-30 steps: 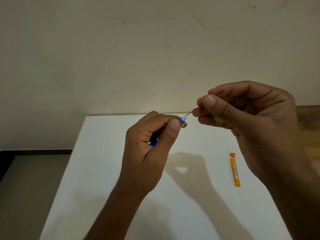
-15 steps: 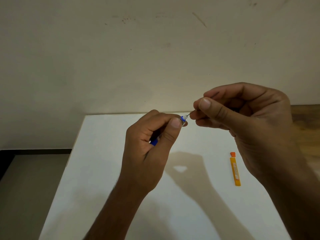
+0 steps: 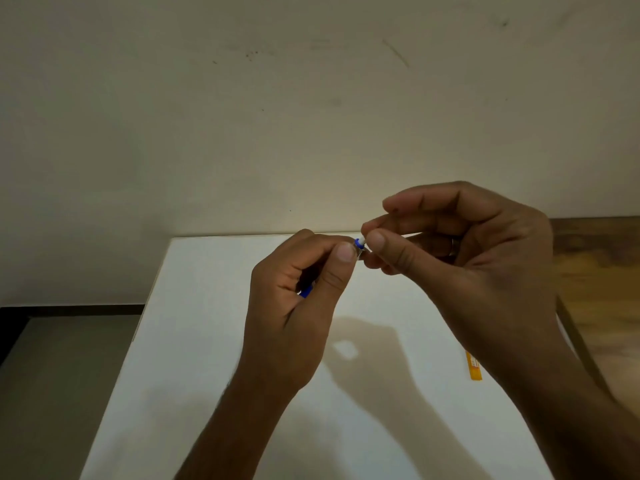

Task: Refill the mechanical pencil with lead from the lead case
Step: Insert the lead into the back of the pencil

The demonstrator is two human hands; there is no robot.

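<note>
Over the near half of the white table [image 3: 214, 341], two bare forearms reach in from the bottom edge and cast shadows on the top. Near the table's right edge, partly hidden behind the right wrist, lies the orange lead case [image 3: 473, 369]. Higher up, the left hand [image 3: 298, 306] grips the blue mechanical pencil [image 3: 358, 242], fingers wrapped round the barrel so that only its white end and a bit of blue show. Touching that end, the right hand [image 3: 460, 251] pinches thumb to forefinger; whether lead sits between them I cannot tell. Beyond stands a scuffed cream wall [image 3: 311, 98].
</note>
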